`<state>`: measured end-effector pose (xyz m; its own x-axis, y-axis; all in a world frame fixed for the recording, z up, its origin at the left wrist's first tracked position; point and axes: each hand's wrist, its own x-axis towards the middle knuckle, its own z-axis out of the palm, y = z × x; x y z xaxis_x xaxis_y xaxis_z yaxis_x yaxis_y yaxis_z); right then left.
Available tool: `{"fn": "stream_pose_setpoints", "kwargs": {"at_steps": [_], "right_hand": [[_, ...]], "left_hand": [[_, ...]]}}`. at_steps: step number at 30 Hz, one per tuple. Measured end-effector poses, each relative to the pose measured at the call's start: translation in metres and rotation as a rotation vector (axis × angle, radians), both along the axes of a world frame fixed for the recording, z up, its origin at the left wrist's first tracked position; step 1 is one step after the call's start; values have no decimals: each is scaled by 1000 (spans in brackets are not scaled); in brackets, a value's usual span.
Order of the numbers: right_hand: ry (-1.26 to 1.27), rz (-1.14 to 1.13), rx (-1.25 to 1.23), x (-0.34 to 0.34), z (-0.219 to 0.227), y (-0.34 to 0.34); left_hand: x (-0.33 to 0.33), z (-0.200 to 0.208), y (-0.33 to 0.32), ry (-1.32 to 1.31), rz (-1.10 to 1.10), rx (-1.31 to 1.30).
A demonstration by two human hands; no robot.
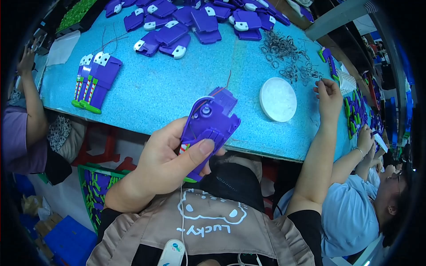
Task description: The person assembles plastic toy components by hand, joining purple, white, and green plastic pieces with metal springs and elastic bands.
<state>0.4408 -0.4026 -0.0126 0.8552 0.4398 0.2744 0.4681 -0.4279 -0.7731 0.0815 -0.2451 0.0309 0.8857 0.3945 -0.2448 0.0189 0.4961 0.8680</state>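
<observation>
My left hand (166,153) is wrapped round a purple plastic housing (206,119), its open inner side facing up, above the table's front edge. A white peg stands inside the housing, a red wire sticks out past its top, and a green tip with a striped part shows below. Out to the right, my right hand (329,95) has its fingertips pinched together beside a scattered heap of small dark loops (284,48). Whatever those fingertips hold is too small to make out. Left of this hand lies a round white dish (278,99).
Many purple housings with white ends (173,33) are piled along the far side of the blue table (146,93). A row of purple pieces with green tips (97,82) lies at left. Co-workers sit on both sides; one's hand (366,139) is close at right. A green-rimmed crate (95,190) stands below.
</observation>
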Motion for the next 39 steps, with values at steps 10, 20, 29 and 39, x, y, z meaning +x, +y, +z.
{"fn": "stream_pose_setpoints", "kwargs": {"at_steps": [10,20,29,39], "right_hand": [[171,72,192,-13,9,-3],[43,8,25,-40,-13,-33],[119,-42,48,-41,-4,-24],[-117,182,110,-60,4,14]], "left_hand": [[2,-4,2,-22,13,-7],[0,-6,-3,37,-22,-23],[0,-5,-7,57,-13,-37],[7,-6,-2,47,5,-19]]}}
